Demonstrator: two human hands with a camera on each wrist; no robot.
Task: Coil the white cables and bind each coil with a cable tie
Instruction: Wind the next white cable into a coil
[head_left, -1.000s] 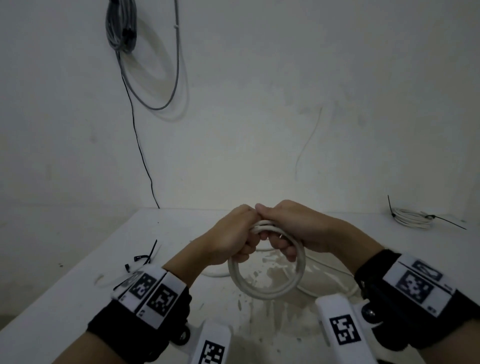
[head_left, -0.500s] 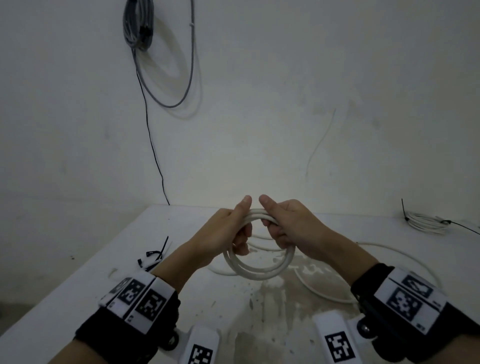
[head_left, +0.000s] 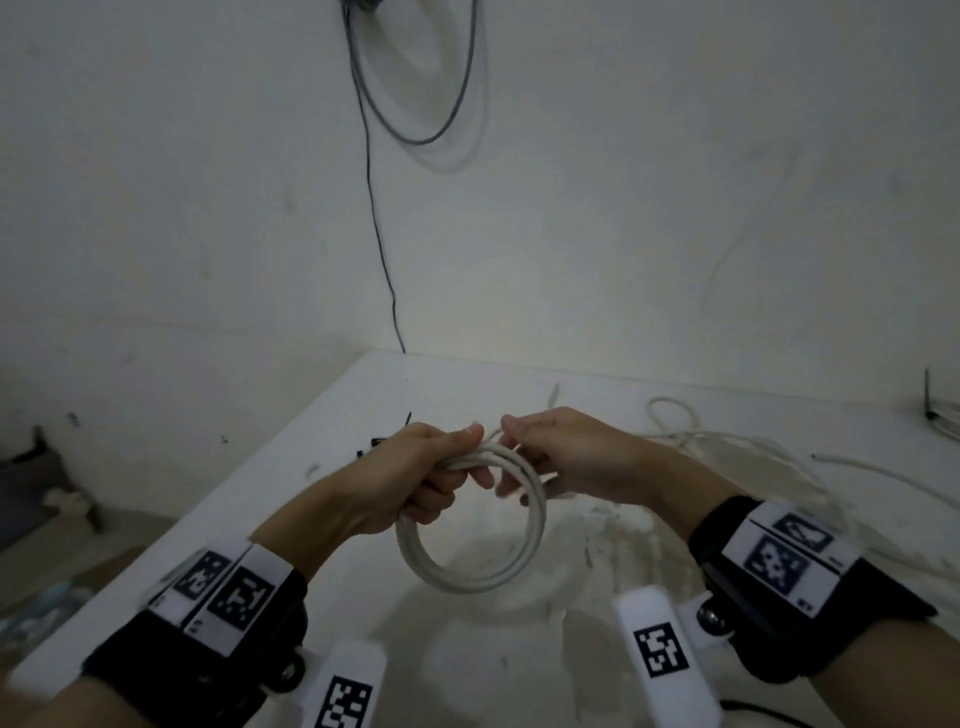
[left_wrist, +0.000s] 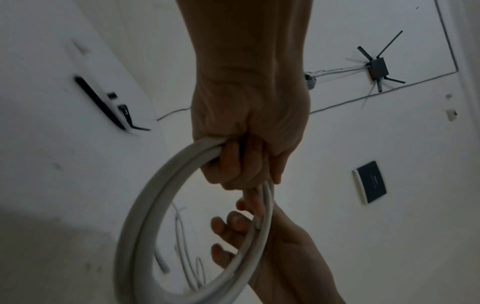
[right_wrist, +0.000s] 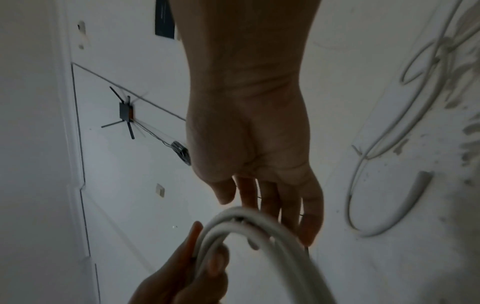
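A white cable coil (head_left: 467, 582) of a few turns hangs above the white table (head_left: 519, 665). My left hand (head_left: 431, 467) grips its top left in a fist, seen from below in the left wrist view (left_wrist: 246, 160) with the coil (left_wrist: 145, 205) hanging from it. My right hand (head_left: 561, 457) holds the top right, thumb above and fingers (left_wrist: 233, 222) curled loosely round the strands. In the right wrist view the coil (right_wrist: 259, 226) crosses my right hand (right_wrist: 272, 195). The cable's loose rest (head_left: 727, 441) trails over the table to the right.
Black cable ties (head_left: 384, 444) lie on the table behind my left hand, also the ties (left_wrist: 103, 102) in the left wrist view. A bound coil (head_left: 940, 410) sits at the far right edge. A grey cable (head_left: 415, 104) hangs on the wall. The table's left edge (head_left: 208, 514) drops to the floor.
Both hands have kept hold of the coil. My view has swung left, so more loose cable shows at the right. My right fingers have loosened on the strands.
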